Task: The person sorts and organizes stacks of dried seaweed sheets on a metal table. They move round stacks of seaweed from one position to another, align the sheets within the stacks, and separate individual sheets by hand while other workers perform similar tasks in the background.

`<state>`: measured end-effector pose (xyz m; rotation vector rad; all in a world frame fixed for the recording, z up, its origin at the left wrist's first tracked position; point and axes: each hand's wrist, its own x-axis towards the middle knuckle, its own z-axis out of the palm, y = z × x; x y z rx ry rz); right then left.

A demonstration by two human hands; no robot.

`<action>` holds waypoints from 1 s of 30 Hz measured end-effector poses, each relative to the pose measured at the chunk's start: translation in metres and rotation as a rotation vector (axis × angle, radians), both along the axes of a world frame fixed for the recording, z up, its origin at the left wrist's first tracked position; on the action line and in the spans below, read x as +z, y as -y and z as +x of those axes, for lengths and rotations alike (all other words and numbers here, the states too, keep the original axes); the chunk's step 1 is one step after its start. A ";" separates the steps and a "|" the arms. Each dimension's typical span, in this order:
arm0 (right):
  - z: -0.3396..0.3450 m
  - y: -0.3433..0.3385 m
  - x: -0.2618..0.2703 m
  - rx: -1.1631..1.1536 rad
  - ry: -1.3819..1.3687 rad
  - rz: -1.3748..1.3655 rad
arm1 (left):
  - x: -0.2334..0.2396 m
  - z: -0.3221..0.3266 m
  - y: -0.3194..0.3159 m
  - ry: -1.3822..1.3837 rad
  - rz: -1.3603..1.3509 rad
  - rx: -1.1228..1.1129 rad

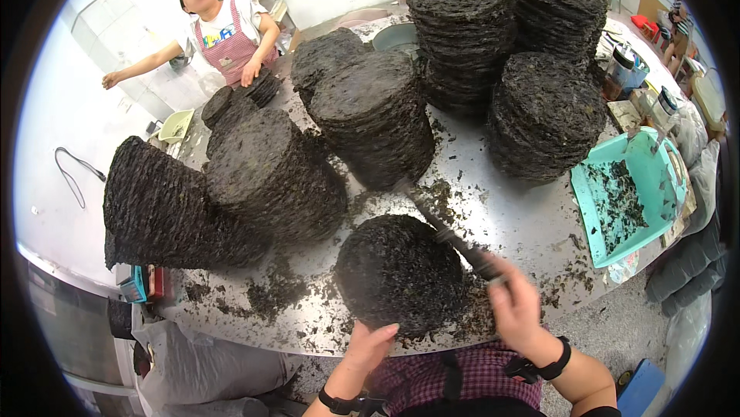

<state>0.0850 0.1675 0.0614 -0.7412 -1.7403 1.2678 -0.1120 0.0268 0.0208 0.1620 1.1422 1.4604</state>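
A round dark sheet of what looks like dried seaweed (402, 269) lies near the table's front edge; whether more sheets are under it I cannot tell. My left hand (370, 345) grips its near rim, thumb on top. In my right hand (514, 301) is the dark handle of a long tool (448, 232), blurred, its kind unclear. The tool slants up and left over the sheet's right side, its far end near a tall stack of round seaweed sheets (370, 110). Another stack (272, 174) stands to the left of it.
A leaning stack (156, 203) stands far left, more stacks (462, 41) at the back right. Dark crumbs litter the metal table (491, 203). A turquoise plastic bin (647, 180) holding flakes lies at the right edge. A person in a checked apron (231, 41) stands across at the back left.
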 end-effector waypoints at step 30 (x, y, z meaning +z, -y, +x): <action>-0.013 -0.060 -0.068 -0.208 0.718 0.449 | -0.003 0.030 0.008 -0.478 -0.034 -0.174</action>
